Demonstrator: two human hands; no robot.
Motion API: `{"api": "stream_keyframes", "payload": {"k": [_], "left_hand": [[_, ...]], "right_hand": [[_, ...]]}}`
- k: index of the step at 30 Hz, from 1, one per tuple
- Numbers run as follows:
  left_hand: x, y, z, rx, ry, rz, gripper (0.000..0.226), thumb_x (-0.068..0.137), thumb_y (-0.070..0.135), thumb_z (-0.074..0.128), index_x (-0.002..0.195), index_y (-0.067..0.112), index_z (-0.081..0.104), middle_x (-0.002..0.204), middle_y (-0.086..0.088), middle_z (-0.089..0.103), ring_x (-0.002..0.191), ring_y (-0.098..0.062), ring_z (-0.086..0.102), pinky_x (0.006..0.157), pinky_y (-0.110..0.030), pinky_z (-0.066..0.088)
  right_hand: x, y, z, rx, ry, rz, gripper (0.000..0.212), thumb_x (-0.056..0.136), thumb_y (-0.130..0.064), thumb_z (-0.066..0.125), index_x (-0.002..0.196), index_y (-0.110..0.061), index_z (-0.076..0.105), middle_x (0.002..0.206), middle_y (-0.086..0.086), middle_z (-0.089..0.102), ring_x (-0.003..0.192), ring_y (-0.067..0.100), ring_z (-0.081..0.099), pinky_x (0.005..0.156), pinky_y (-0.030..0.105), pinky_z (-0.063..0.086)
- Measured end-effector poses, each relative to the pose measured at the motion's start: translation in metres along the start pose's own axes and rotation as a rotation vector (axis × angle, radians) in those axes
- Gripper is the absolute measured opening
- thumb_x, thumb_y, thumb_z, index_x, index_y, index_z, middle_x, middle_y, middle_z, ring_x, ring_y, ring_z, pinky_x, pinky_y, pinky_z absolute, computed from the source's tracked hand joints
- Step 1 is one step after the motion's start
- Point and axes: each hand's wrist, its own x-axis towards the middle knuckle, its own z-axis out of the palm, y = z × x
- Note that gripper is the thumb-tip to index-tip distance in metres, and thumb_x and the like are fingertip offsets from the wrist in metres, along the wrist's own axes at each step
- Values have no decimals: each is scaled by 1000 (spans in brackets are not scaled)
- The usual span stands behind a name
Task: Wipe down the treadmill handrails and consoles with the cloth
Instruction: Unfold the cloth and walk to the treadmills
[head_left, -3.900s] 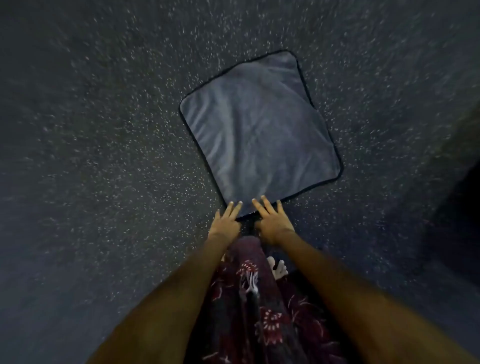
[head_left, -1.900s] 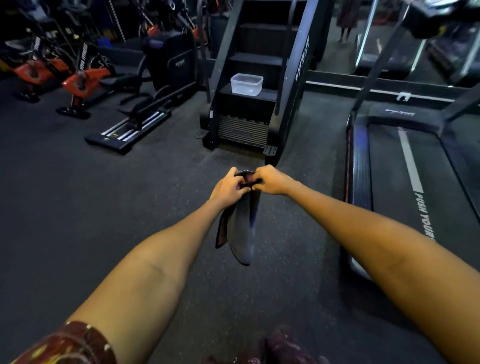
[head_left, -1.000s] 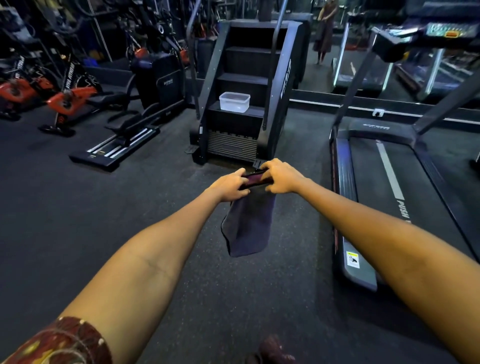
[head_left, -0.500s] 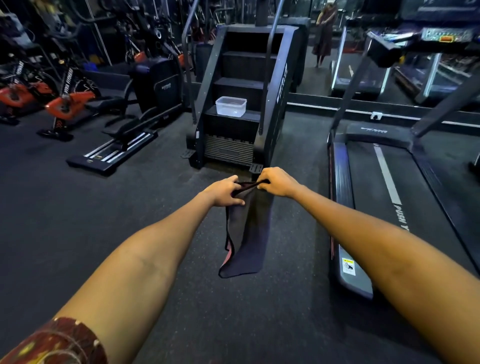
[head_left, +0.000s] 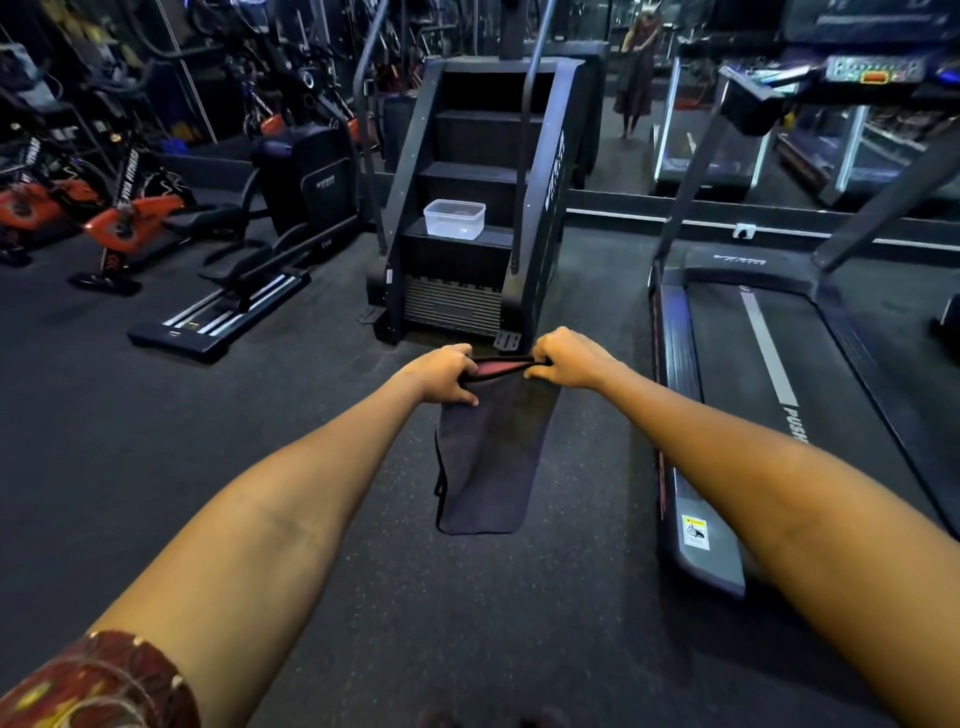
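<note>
A dark grey cloth (head_left: 488, 457) hangs folded in front of me, above the gym floor. My left hand (head_left: 440, 375) pinches its top left corner and my right hand (head_left: 566, 359) pinches its top right corner, holding the top edge taut. To the right stands a treadmill (head_left: 769, 364) with its long belt running away from me. The treadmill's console (head_left: 872, 67) shows at the upper right, and a dark handrail (head_left: 748, 104) sticks out toward me below it.
A black stair-climber machine (head_left: 483, 208) stands straight ahead with a clear plastic container (head_left: 454, 218) on a step. Orange exercise bikes (head_left: 130, 218) and a rowing-type machine (head_left: 228, 306) line the left. A mirror wall at the back reflects a person (head_left: 636, 67).
The cloth lay flat on the floor; both hands picked it up by its near edge and folded it. Over the last second it has hung longer and the hands spread slightly.
</note>
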Motion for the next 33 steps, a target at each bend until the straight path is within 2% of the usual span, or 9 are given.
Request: {"api": "stream_keyframes", "payload": {"k": [3, 8, 13, 17, 22, 27, 29, 31, 33], "left_hand": [[0, -5, -3, 7, -60, -29, 41, 80, 27, 73, 112, 4, 62, 102, -4, 40, 101, -25, 48, 74, -27, 33], [-5, -8, 1, 5, -101, -38, 48, 81, 20, 72, 123, 2, 56, 115, -14, 45, 109, -28, 45, 77, -23, 28], [-13, -11, 2, 7, -78, -42, 39, 82, 32, 71, 102, 1, 60, 98, -4, 39, 103, -29, 48, 73, -27, 32], [-21, -10, 1, 147, -7, -41, 46, 86, 47, 62, 103, 5, 64, 115, -11, 53, 109, -30, 52, 74, -32, 38], [-24, -6, -2, 117, 30, -41, 43, 88, 44, 59, 99, 3, 67, 101, -10, 58, 96, -27, 55, 66, -29, 33], [-26, -10, -1, -139, 165, 73, 29, 84, 25, 70, 83, -4, 63, 77, -14, 56, 75, -29, 53, 62, -29, 29], [-27, -11, -3, -211, 207, 78, 25, 84, 22, 71, 82, 2, 56, 75, -8, 51, 71, -23, 50, 62, -28, 30], [-28, -11, -4, -265, 245, 54, 28, 84, 24, 70, 77, 9, 48, 71, -2, 48, 66, -18, 46, 60, -29, 30], [-29, -12, -5, -282, 289, 12, 36, 84, 31, 70, 69, 15, 42, 61, 4, 43, 58, -15, 42, 55, -31, 28]], "right_hand": [[-4, -2, -1, -20, 54, -11, 37, 92, -39, 55, 87, -4, 67, 92, 12, 67, 88, 30, 61, 69, 37, 47], [-7, -6, -5, 37, 75, -25, 29, 94, -30, 54, 106, -7, 68, 109, 9, 65, 102, 28, 59, 82, 40, 48], [-10, -10, -2, 21, -20, 35, 32, 98, -28, 46, 108, -2, 62, 112, 15, 60, 103, 33, 56, 83, 41, 45], [-12, -11, -2, 37, -68, 55, 38, 98, -36, 45, 94, -2, 63, 99, 18, 63, 91, 34, 58, 78, 41, 47], [-14, -16, -6, 95, 31, 55, 46, 93, -37, 55, 60, -6, 49, 64, 17, 57, 60, 28, 50, 66, 41, 47], [-17, -12, -10, 189, 129, 111, 52, 87, -30, 64, 49, -9, 36, 55, 13, 43, 55, 25, 41, 66, 34, 37], [-17, -6, -10, 267, 165, 163, 49, 83, -29, 69, 50, -1, 45, 56, 13, 43, 57, 23, 40, 61, 29, 28], [-18, -2, -9, 380, 210, 211, 41, 79, -26, 74, 59, 7, 58, 57, 11, 47, 58, 18, 41, 55, 22, 28], [-18, -1, -9, 448, 234, 221, 32, 77, -24, 76, 67, 5, 65, 61, 12, 53, 60, 15, 45, 55, 19, 30]]}}
